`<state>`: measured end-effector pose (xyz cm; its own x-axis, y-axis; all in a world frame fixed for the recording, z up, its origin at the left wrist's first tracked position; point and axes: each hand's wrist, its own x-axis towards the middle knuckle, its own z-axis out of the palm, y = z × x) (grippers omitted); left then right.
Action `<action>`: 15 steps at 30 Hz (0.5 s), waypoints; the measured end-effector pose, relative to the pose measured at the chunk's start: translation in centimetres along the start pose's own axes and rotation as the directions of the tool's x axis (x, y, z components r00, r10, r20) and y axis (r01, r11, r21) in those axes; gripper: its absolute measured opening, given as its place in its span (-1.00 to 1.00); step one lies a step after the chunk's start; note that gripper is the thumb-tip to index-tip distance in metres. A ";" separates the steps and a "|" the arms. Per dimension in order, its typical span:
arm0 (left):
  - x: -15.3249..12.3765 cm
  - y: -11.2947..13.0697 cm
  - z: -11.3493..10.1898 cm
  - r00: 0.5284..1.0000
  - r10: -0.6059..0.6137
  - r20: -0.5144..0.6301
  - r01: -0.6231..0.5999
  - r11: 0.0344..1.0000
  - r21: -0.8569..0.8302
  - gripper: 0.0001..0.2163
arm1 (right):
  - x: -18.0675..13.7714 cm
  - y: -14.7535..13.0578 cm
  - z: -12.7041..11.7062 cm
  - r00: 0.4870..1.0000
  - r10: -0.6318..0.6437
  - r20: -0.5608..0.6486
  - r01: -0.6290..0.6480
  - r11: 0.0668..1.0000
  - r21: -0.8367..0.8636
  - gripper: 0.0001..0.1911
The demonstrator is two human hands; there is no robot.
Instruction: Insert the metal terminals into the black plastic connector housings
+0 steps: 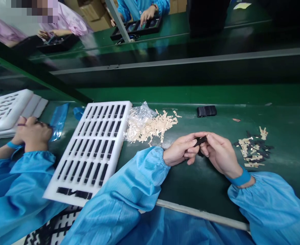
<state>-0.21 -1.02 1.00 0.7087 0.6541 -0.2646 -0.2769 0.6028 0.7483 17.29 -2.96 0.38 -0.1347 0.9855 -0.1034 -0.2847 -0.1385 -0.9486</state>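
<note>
Both my hands meet over the green workbench, holding one small black plastic strip (200, 141) between them. My left hand (182, 149) grips its left end with thumb and fingers. At its right end, the thumb and fingertips of my right hand (218, 151) pinch it. A ribbed black plastic part (206, 111) lies on the bench beyond my hands. To the right is a loose pile of small beige and black pieces (253, 148). Left of my hands, a heap of cream-coloured flat pieces (152, 127) spills from a clear plastic bag (142, 112).
A white foam tray (88, 147) with rows of black parts stands left of my forearm. Farther left are a co-worker's clasped hands (34, 132), a blue packet (59, 120) and stacked white trays (29, 102). Other people work with black trays (137, 29) across the line.
</note>
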 end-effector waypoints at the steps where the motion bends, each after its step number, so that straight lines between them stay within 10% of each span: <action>1: 0.0 0.0 0.0 0.999 0.027 -0.020 -0.026 0.998 0.049 -0.37 | 0.0 0.0 -0.1 1.000 -0.020 -0.010 0.019 0.999 -0.039 -0.59; 7: -0.4 -0.1 0.3 0.911 0.362 -0.196 -0.127 0.701 0.702 -0.45 | 0.0 0.4 -0.8 0.986 -0.152 -0.064 0.107 0.882 -0.459 -0.62; 15: -0.7 0.2 0.5 0.906 0.408 -0.115 -0.105 0.480 0.871 -0.44 | 0.2 0.1 -1.0 0.989 -0.144 -0.033 0.112 0.873 -0.475 -0.71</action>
<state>-0.47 -1.60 1.63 0.4544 0.8908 -0.0047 0.3575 -0.1775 0.9169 18.19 -2.66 -0.09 -0.0608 0.9978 0.0247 0.1870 0.0357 -0.9817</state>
